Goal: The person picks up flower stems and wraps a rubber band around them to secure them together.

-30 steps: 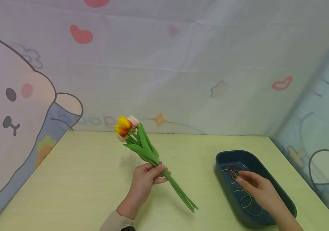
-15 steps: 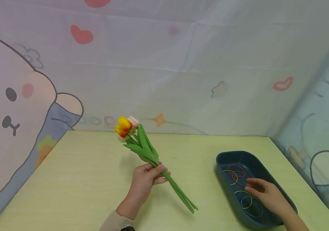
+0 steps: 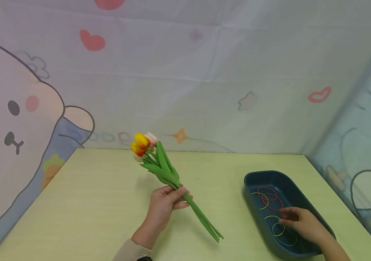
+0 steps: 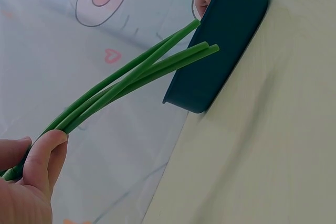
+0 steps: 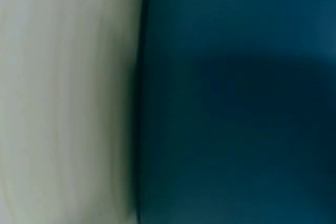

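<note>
My left hand (image 3: 164, 208) grips the green stems of a tulip bunch (image 3: 166, 170), its yellow-orange and pale pink blooms pointing up and left. In the left wrist view the stem ends (image 4: 152, 69) stick out past the curled fingers. Over the dark blue tray (image 3: 254, 217) at the right is my right hand (image 3: 306, 224), fingers loosely bent near the rubber bands; whether they touch one cannot be told. Red bands (image 3: 276, 195) and a yellow one lie beyond the fingers, with a yellow-green and a teal band (image 3: 286, 245) beside them. The right wrist view shows mostly blurred tray wall (image 5: 236, 129).
The pale yellow table (image 3: 91, 203) runs back to a printed cloth (image 3: 172, 72) with hearts and a bear. Another stretch of printed cloth stands along the table's right edge, close to the tray.
Inside the tray my right hand has moved toward me and slightly right, uncovering more of the red bands. The left hand and the tulips have stayed nearly still.
</note>
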A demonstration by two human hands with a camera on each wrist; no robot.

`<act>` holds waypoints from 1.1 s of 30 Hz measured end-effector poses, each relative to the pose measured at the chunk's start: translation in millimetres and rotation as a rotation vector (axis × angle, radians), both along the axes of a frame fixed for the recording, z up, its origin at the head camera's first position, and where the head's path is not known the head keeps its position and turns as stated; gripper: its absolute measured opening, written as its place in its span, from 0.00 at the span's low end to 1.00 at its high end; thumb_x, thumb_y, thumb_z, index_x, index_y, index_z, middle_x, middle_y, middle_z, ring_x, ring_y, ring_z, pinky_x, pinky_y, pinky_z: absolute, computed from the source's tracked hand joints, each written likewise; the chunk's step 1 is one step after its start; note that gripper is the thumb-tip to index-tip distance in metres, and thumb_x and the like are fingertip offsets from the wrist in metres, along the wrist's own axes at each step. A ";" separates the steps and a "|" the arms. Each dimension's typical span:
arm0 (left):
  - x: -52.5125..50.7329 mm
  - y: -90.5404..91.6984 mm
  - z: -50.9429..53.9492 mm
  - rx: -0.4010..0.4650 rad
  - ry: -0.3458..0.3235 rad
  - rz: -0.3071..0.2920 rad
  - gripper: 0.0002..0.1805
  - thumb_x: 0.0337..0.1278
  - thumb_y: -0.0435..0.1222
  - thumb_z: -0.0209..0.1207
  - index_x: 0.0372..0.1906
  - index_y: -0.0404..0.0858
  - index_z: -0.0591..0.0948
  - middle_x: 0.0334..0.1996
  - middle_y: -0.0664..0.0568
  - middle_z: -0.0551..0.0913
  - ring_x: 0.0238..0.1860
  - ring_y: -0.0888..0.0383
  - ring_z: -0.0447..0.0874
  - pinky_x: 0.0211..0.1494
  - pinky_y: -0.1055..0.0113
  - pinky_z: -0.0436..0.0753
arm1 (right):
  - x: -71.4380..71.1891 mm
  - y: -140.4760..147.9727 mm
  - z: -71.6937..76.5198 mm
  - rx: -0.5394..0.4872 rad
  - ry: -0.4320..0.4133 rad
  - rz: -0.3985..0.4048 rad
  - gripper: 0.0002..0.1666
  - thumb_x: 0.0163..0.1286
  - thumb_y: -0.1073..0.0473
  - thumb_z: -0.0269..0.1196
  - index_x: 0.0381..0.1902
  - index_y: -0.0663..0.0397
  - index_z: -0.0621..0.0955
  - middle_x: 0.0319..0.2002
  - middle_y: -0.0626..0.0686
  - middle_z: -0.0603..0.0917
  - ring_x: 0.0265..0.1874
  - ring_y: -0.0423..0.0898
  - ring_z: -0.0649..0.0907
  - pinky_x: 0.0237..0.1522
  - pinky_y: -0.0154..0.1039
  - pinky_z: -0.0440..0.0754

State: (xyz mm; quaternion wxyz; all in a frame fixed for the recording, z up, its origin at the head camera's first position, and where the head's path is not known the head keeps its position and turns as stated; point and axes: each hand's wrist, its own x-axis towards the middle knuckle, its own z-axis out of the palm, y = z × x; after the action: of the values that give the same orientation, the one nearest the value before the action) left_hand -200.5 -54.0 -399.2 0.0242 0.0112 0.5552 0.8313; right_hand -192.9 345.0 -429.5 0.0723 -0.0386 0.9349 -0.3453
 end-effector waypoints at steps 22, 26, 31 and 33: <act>2.0 1.6 -0.4 -0.030 0.004 -0.016 0.10 0.60 0.25 0.59 0.43 0.20 0.77 0.27 0.49 0.85 0.32 0.57 0.88 0.37 0.65 0.88 | -3.6 -0.5 -5.4 0.037 -0.081 0.020 0.11 0.60 0.64 0.67 0.36 0.67 0.81 0.28 0.49 0.79 0.31 0.44 0.76 0.31 0.37 0.76; 2.4 1.9 -0.4 -0.033 0.002 -0.019 0.10 0.60 0.25 0.59 0.43 0.20 0.77 0.27 0.49 0.85 0.32 0.57 0.88 0.37 0.65 0.88 | -3.7 -0.2 -6.9 0.050 -0.073 0.029 0.08 0.60 0.64 0.67 0.34 0.64 0.82 0.26 0.48 0.78 0.29 0.44 0.75 0.30 0.37 0.75; 2.7 2.8 -0.3 -0.034 0.000 -0.021 0.10 0.60 0.25 0.59 0.43 0.20 0.77 0.27 0.49 0.85 0.32 0.57 0.88 0.38 0.64 0.88 | -2.0 -0.2 -7.6 0.066 -0.062 0.044 0.05 0.60 0.64 0.67 0.30 0.62 0.81 0.25 0.48 0.78 0.28 0.44 0.75 0.28 0.36 0.74; 2.8 3.2 -0.1 -0.032 -0.002 -0.021 0.10 0.60 0.25 0.59 0.43 0.21 0.77 0.27 0.49 0.85 0.32 0.57 0.88 0.38 0.64 0.89 | -1.0 -0.6 -7.6 0.073 -0.056 0.049 0.05 0.61 0.64 0.66 0.29 0.61 0.81 0.25 0.48 0.79 0.27 0.44 0.75 0.27 0.35 0.73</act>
State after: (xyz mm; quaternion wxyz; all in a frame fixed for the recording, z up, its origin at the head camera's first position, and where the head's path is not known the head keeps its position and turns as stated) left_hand -197.7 -50.8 -399.3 0.0336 0.0156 0.5684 0.8219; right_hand -193.9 344.5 -437.2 0.1082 -0.0490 0.9433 -0.3098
